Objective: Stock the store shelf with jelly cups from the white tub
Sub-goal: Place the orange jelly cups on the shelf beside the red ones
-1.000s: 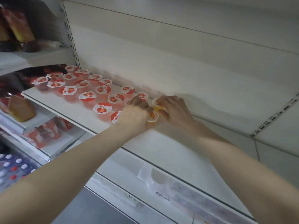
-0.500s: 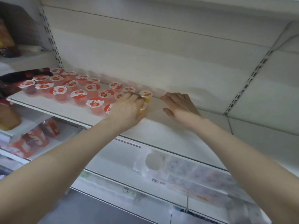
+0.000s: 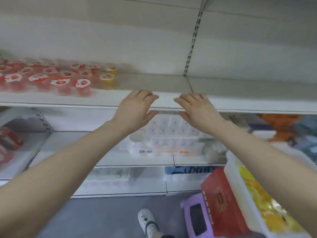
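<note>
Several red jelly cups (image 3: 60, 81) stand in rows on the left part of the white shelf (image 3: 240, 103). Two yellow jelly cups (image 3: 108, 79) stand at the right end of those rows. My left hand (image 3: 135, 107) and my right hand (image 3: 197, 107) hover side by side at the shelf's front edge, fingers relaxed, holding nothing. Both are to the right of the cups and apart from them. The white tub (image 3: 240, 184) with yellow jelly cups (image 3: 262, 200) in it sits at the lower right, partly behind my right forearm.
A red box (image 3: 221, 201) lies on a purple stool (image 3: 197, 219) left of the tub. Wrapped white packs (image 3: 168, 134) fill the shelf below. A slotted upright (image 3: 192, 42) runs up the back wall. My white shoe (image 3: 147, 220) stands on the grey floor.
Both hands let go of the yellow cups and pulled back to the shelf's front edge. The view swung right and down, bringing the tub, stool and floor into sight.
</note>
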### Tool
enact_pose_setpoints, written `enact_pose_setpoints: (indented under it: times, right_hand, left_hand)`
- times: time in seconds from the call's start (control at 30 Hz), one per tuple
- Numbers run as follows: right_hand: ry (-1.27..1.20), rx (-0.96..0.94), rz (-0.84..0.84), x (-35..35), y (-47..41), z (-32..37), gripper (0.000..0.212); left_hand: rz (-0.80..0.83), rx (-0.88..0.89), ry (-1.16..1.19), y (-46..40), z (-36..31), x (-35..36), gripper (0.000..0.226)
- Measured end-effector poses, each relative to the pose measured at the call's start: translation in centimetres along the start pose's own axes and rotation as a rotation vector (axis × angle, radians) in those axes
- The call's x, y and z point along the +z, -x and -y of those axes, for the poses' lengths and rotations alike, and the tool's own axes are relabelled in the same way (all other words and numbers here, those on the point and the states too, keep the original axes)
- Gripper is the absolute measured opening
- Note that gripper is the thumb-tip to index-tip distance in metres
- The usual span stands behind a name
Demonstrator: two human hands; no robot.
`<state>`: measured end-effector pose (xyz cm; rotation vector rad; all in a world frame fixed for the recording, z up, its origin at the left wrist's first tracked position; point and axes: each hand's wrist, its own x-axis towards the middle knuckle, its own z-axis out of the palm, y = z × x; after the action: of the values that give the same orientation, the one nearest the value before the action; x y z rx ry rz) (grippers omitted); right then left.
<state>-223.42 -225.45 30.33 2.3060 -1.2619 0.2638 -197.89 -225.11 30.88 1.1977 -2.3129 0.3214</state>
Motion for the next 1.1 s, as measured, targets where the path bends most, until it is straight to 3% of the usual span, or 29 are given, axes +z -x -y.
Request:
enact_pose_setpoints:
  times: [0.3,0.63,0.87,1.1]
  right_hand:
    - [0.089,0.259,0.122,-4.3,19.1,-1.6,0.043]
    - [0.052,0.469,0.266,-4.4,34.2,-5.3,0.049]
    - [-0.017,0.543,0.373,-1.9,42.6,-12.1,0.053]
    - [-0.122,0.622,0.448,4.0,45.1,-20.0,0.047]
  left_hand:
    - [0.071,0.244,0.162,0.6,-14.0,2.9,0.046]
    - [0.15,0.443,0.282,-1.4,-27.1,9.0,0.048]
    - [0.248,0.454,0.339,-3.8,-36.0,15.1,0.049]
    - [0.394,0.327,0.334,-4.7,-40.6,21.9,0.049]
